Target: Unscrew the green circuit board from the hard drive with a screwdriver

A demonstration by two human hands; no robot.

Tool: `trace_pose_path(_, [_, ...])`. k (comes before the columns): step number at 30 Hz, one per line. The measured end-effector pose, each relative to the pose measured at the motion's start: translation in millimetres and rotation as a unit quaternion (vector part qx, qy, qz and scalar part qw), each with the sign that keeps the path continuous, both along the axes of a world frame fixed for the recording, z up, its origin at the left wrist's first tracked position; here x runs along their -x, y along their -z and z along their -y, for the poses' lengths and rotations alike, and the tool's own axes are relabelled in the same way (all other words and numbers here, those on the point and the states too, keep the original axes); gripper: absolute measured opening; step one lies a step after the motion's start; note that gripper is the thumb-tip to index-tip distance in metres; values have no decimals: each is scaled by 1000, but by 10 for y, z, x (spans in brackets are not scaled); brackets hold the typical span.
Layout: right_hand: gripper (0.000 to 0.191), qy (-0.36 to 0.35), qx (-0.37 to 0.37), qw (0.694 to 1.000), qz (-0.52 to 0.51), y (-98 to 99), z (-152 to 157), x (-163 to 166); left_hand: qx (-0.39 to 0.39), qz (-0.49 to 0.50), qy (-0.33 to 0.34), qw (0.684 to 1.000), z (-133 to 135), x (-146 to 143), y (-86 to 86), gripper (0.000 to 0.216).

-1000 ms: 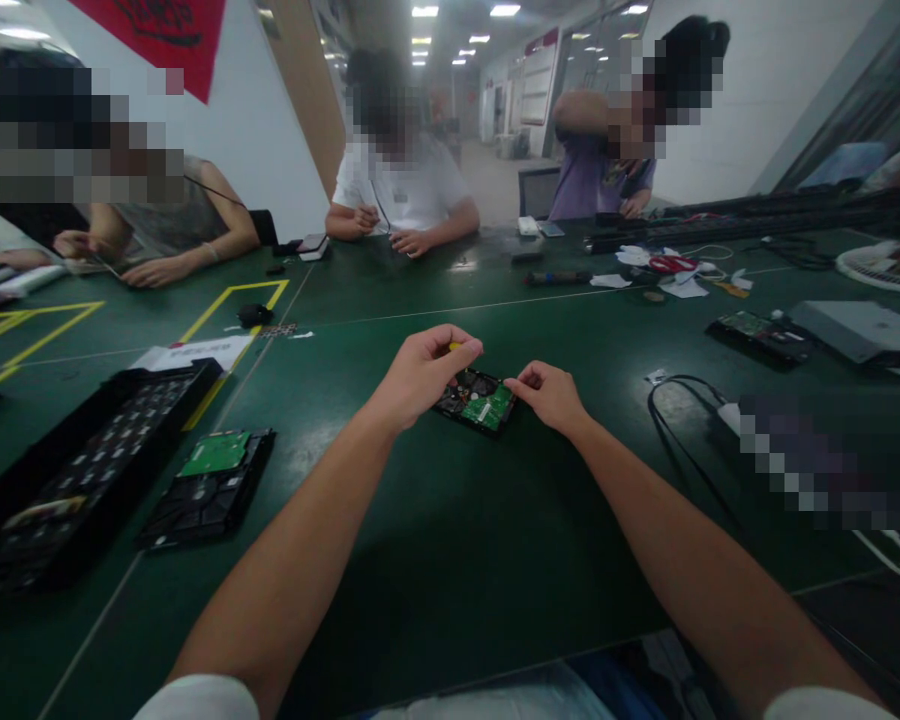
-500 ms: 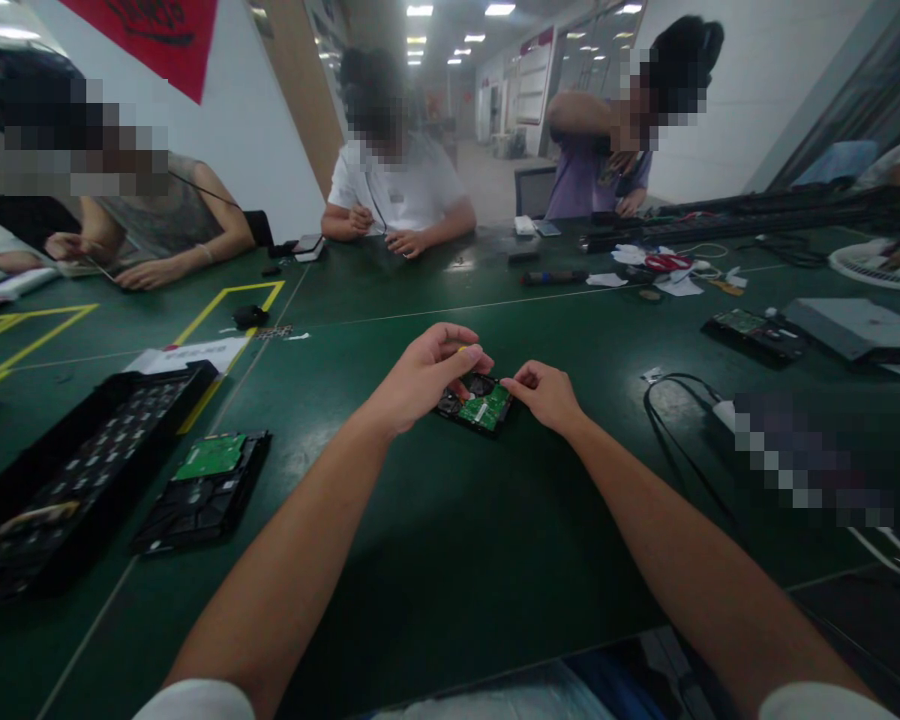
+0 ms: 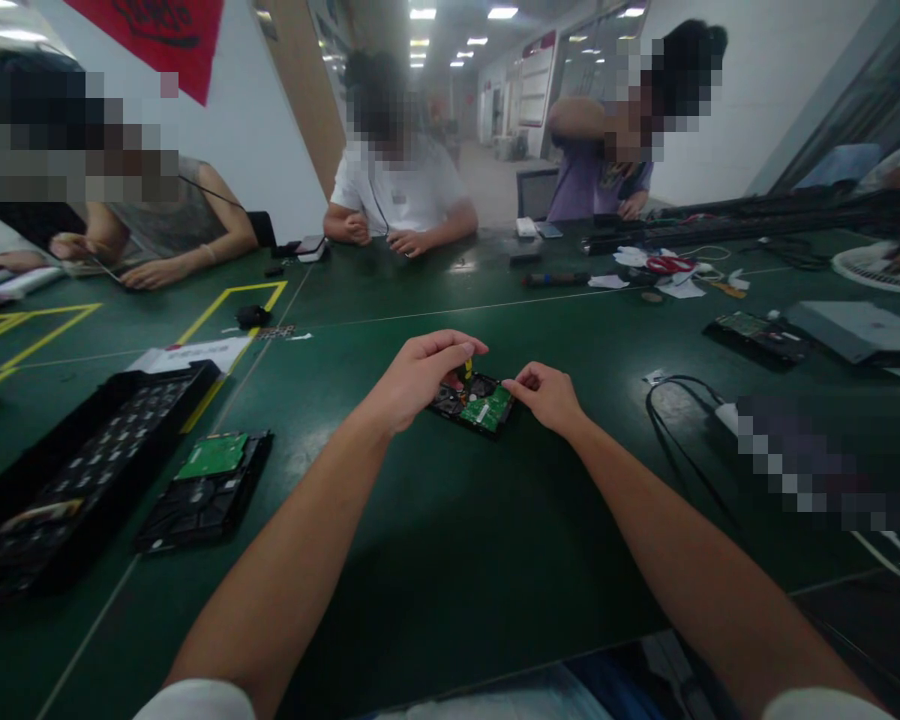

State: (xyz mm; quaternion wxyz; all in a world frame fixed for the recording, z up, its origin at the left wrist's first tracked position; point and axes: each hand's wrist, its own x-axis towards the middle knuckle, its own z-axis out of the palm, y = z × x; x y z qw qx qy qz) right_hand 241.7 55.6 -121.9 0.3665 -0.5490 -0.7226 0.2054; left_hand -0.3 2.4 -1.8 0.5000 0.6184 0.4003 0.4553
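While fingers of the left hand [image 3: 414, 380] clamp a screwdriver [image 3: 468, 369] over the hard drive [image 3: 487, 410], the right hand [image 3: 549, 394] pinches the drive's right edge.

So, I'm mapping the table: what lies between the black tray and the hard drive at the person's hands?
In the head view, another drive lies beside the black tray, then the left forearm and left hand come before the hard drive.

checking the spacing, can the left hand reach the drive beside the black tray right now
Probably yes: green tabletop lies between the left hand and that drive, though it's holding a yellow tool over another drive.
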Motion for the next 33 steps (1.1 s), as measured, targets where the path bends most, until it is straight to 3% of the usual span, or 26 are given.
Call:
trace_pose_path(8, [29, 1, 3, 1000, 1, -6, 6, -5, 42, 73, 89, 992, 41, -45, 13, 25])
trace_pose_path(24, [30, -3, 4, 1000, 4, -14, 19, 10, 9, -4, 16, 1000, 8, -8, 37, 28])
trace_pose_path(33, [30, -1, 0, 1000, 4, -15, 14, 0, 25, -3, 69, 997, 54, -22, -1, 31])
